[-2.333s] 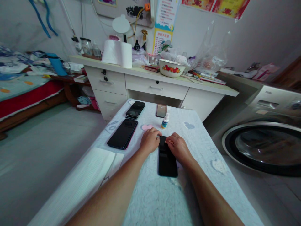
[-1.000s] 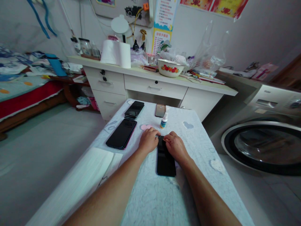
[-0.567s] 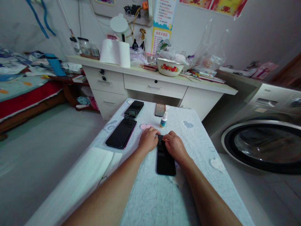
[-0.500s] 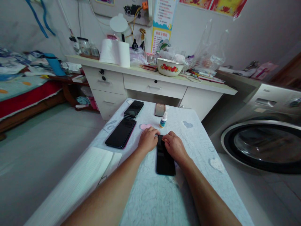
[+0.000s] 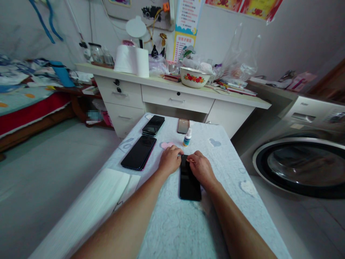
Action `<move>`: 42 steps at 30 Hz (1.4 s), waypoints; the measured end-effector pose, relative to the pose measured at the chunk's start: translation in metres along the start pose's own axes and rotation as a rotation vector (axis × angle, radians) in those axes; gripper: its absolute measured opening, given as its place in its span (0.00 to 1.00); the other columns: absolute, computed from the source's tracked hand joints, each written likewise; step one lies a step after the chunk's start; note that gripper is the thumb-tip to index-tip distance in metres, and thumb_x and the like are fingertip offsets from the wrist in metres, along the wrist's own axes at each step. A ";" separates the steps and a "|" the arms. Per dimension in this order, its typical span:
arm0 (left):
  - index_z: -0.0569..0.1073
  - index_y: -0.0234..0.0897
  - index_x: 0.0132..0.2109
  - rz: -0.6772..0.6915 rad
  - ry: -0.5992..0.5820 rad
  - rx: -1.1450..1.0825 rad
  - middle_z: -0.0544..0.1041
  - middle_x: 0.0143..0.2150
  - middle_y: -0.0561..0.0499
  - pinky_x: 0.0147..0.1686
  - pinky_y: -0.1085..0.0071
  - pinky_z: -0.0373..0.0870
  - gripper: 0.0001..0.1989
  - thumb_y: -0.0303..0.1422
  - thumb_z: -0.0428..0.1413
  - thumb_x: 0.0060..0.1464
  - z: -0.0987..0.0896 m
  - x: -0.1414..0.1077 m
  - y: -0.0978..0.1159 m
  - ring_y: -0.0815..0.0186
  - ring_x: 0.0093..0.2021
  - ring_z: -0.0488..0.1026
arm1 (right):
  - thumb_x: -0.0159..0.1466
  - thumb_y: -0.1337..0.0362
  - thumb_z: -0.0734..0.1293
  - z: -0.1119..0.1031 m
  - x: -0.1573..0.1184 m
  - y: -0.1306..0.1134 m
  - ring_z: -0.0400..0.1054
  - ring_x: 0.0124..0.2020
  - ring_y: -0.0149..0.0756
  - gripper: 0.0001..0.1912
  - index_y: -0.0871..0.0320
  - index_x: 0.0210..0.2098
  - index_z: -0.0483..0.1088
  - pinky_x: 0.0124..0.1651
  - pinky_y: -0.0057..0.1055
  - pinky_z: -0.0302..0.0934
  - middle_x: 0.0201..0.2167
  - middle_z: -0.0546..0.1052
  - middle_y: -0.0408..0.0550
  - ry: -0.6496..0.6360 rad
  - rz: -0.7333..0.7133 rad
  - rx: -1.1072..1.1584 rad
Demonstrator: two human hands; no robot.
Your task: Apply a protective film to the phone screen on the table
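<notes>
A black smartphone (image 5: 189,182) lies screen up on the cloth-covered table, its long side pointing away from me. My left hand (image 5: 170,159) is at its upper left corner, fingers bent and closed against the edge. Over the upper right part of the screen is my right hand (image 5: 200,164), with thumb and fingers pinched together. Whatever is between those fingertips is hidden. Just beyond the hands stands a small white spray bottle (image 5: 187,137) with a blue label. Behind it lies a phone or phone case (image 5: 183,126) with a pinkish rim.
On the table's left are a stack of dark phones (image 5: 153,125) and another pair of stacked phones (image 5: 138,153). White folded paper or cloth (image 5: 107,190) covers the near left edge. A white desk (image 5: 178,100) stands behind, with a washing machine (image 5: 304,122) on the right.
</notes>
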State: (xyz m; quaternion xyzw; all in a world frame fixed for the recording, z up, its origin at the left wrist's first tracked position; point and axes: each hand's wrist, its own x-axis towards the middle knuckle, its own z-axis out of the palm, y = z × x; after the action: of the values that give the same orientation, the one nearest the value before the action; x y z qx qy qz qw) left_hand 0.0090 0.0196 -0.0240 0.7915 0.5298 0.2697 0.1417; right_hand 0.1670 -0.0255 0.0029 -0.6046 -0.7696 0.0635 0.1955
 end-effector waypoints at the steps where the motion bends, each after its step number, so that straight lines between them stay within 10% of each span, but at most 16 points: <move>1: 0.75 0.40 0.41 0.001 -0.001 0.001 0.74 0.43 0.49 0.48 0.66 0.65 0.14 0.24 0.51 0.49 0.000 0.000 0.000 0.62 0.46 0.69 | 0.63 0.71 0.60 0.001 0.000 0.002 0.67 0.36 0.31 0.11 0.57 0.38 0.74 0.40 0.24 0.56 0.35 0.71 0.46 0.022 0.020 -0.012; 42: 0.76 0.39 0.41 -0.001 -0.003 -0.009 0.74 0.43 0.49 0.50 0.66 0.65 0.14 0.23 0.51 0.49 -0.001 -0.001 0.002 0.62 0.47 0.69 | 0.64 0.70 0.60 0.002 0.005 0.006 0.66 0.35 0.32 0.11 0.58 0.36 0.75 0.39 0.25 0.56 0.35 0.71 0.49 0.104 0.153 -0.059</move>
State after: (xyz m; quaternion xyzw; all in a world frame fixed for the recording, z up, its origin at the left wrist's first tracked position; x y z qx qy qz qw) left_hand 0.0095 0.0177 -0.0222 0.7910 0.5289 0.2705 0.1462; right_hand 0.1704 -0.0189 0.0008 -0.6697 -0.7114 0.0242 0.2118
